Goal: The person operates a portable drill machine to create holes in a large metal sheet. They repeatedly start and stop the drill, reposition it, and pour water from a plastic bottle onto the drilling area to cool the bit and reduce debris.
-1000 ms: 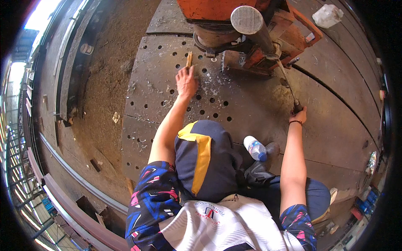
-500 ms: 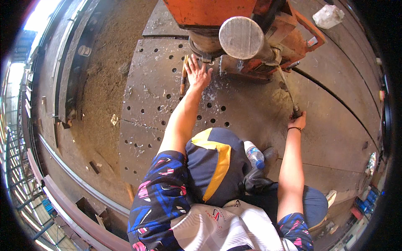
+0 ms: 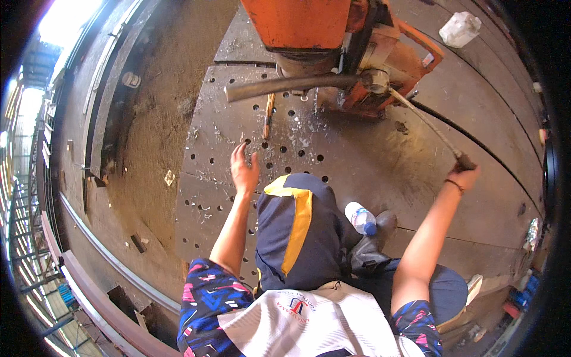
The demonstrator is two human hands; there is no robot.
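Note:
An orange drilling machine stands at the top on a steel plate with rows of drilled holes. My right hand is closed around the dark grip at the end of a thin metal lever, which runs to the machine's hub. From the same hub a thicker metal bar reaches left, across the machine's front. My left hand hovers open over the plate, fingers apart, holding nothing. Beyond its fingertips a thin brown stick lies near the machine's base. The bar partly hides the drilling end.
Pale metal shavings litter the plate. A water bottle with a blue cap lies beside my boot. A dark cable runs right from the machine. A crumpled clear plastic bag sits at the far right, a white cup at the left.
My left hand has drawn back from the machine's base toward me. My right hand has swung the lever outward to the right, and the thick bar has turned to point left.

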